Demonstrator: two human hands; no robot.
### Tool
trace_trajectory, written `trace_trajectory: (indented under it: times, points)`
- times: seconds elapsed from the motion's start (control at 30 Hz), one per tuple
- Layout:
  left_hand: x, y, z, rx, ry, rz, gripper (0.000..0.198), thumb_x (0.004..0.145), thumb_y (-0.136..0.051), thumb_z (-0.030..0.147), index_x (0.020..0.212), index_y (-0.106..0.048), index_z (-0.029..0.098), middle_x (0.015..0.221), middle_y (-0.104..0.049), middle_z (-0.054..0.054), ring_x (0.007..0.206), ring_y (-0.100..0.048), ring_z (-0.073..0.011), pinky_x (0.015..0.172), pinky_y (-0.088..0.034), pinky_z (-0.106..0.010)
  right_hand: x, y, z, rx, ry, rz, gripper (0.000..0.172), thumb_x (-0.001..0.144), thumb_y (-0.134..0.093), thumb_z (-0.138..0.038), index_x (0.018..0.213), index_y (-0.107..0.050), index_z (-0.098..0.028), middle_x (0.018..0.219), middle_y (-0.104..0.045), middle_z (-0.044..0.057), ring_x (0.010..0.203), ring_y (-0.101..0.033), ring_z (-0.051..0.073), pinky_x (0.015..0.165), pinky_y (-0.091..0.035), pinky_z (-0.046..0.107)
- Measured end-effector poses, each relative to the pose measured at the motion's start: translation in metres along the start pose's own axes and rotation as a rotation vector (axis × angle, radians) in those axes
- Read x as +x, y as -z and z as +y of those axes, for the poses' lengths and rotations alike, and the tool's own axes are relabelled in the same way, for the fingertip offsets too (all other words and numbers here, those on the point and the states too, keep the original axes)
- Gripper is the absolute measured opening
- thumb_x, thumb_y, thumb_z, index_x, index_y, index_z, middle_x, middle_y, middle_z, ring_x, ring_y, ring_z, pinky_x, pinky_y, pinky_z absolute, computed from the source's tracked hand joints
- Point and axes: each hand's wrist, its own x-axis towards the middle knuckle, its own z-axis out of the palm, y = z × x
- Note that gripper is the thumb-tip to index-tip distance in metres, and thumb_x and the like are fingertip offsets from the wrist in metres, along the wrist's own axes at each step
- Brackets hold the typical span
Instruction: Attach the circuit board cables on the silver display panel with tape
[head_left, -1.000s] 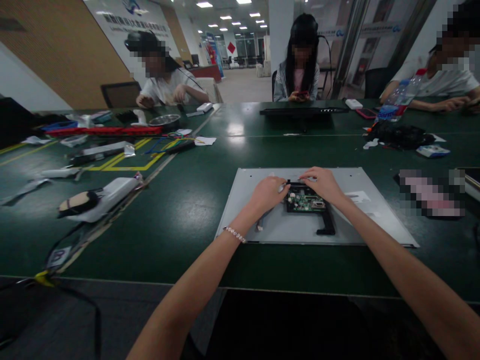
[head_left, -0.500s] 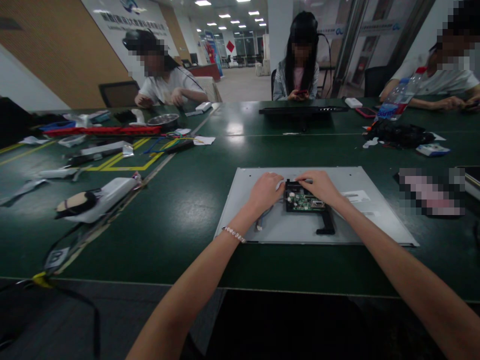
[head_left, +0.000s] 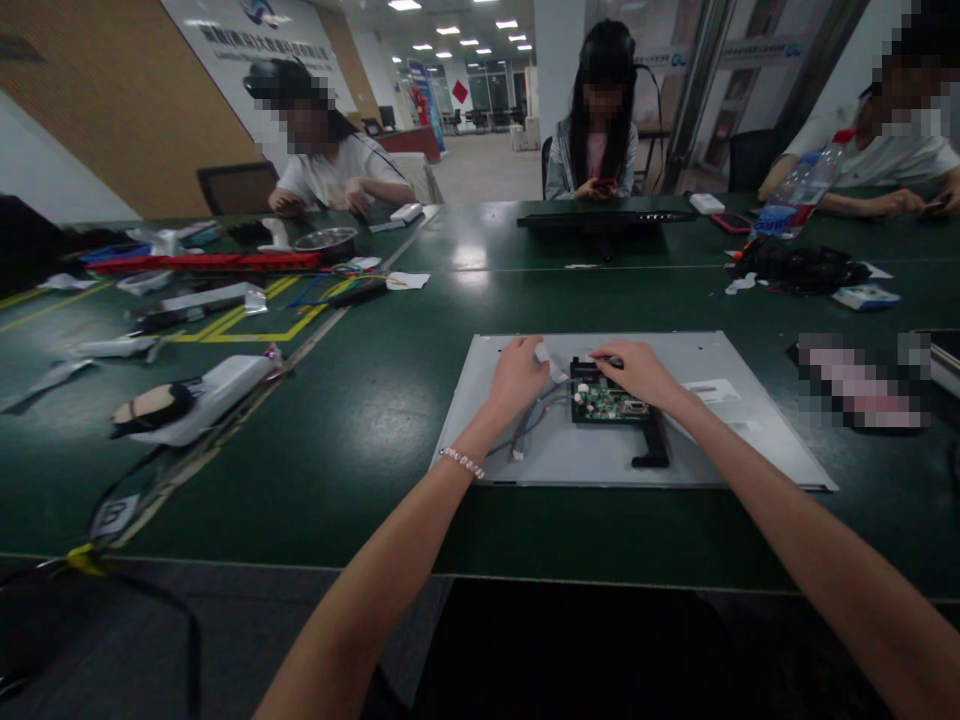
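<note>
A flat grey metal panel (head_left: 472,400) lies on the table. On it sits a black plastic bracket (head_left: 654,445) carrying a green circuit board (head_left: 600,402). My left hand (head_left: 517,375), with a beaded bracelet on the wrist, pinches a pale, tape-like strip (head_left: 553,362) left of the bracket's top. The strip stands up off the panel. My right hand (head_left: 637,370) is at the bracket's upper edge, thumb and finger together; anything between them is hidden. Thin cables (head_left: 525,430) run from beside the board down the panel's left part.
A white-and-black device (head_left: 217,400) lies to the left, with parts and wires beyond it. A dark monitor-like slab (head_left: 600,225) rests ahead. A bottle (head_left: 795,195), a black bundle (head_left: 799,268) and a phone-like object (head_left: 862,390) are at right. Three people sit across the table.
My left hand has moved a little left, away from the bracket, and the pale strip now shows lifted between its fingers and the bracket. My right hand has hardly moved.
</note>
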Motion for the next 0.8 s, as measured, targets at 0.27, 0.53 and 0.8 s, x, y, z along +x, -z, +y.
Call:
trace_trajectory:
  times: [0.27, 0.53, 0.8]
  points:
    - [0.001, 0.002, -0.002, -0.006, -0.004, -0.054, 0.043, 0.08, -0.055, 0.006, 0.121, -0.061, 0.014, 0.117, -0.066, -0.013, 0.106, -0.061, -0.0254, 0.096, -0.048, -0.038, -0.005, 0.017, -0.007, -0.023, -0.04, 0.045, 0.025, 0.088, -0.055, -0.019, 0.106, -0.072, -0.02, 0.109, -0.073, 0.008, 0.104, -0.066, 0.025, 0.095, -0.049, 0.043]
    - [0.001, 0.009, 0.008, 0.067, -0.022, -0.006, 0.035, 0.087, -0.05, 0.009, 0.119, -0.063, 0.013, 0.104, -0.07, -0.01, 0.095, -0.063, -0.0223, 0.093, -0.047, -0.037, -0.019, 0.029, -0.012, -0.108, -0.033, 0.078, 0.029, 0.088, -0.051, -0.018, 0.107, -0.071, -0.021, 0.109, -0.073, 0.008, 0.105, -0.065, 0.027, 0.097, -0.047, 0.048]
    - [0.016, 0.039, 0.001, -0.077, -0.004, 0.08, 0.021, 0.085, -0.054, 0.018, 0.091, -0.074, 0.016, 0.088, -0.073, -0.005, 0.079, -0.064, -0.0165, 0.08, -0.049, -0.028, -0.02, 0.029, -0.027, -0.195, 0.042, 0.071, 0.031, 0.086, -0.048, -0.012, 0.106, -0.071, -0.018, 0.106, -0.072, 0.01, 0.103, -0.063, 0.027, 0.096, -0.048, 0.047]
